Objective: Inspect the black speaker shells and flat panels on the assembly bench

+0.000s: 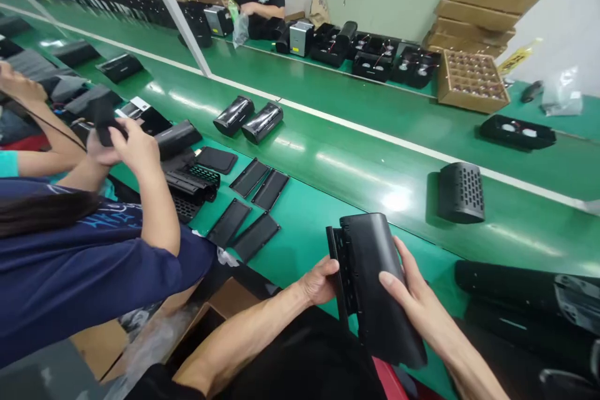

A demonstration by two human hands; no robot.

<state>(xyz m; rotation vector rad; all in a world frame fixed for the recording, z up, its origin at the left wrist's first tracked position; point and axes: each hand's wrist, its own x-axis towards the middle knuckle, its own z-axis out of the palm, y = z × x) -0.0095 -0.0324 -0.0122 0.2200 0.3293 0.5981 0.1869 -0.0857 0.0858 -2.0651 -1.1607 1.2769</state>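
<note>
My right hand (pixel 416 294) grips a black plastic housing (pixel 375 287) with a rounded side, its thumb on the near face and fingers round the far edge. Tilted in front of me, the housing hangs just above the bench. My left hand (pixel 319 282) is closed on a narrow black panel (pixel 335 262) along the housing's left side. A gap with slotted parts shows between panel and housing; whether they are joined I cannot tell. The fingers of my left hand are partly hidden behind the panel.
Flat black panels (pixel 257 234) lie on the green bench to the left, beside a co-worker's arm (pixel 157 200). A perforated black housing (pixel 462 194) stands on the green belt at right. Larger black casings (pixel 510 281) sit at the right edge. An open carton (pixel 234 297) is below.
</note>
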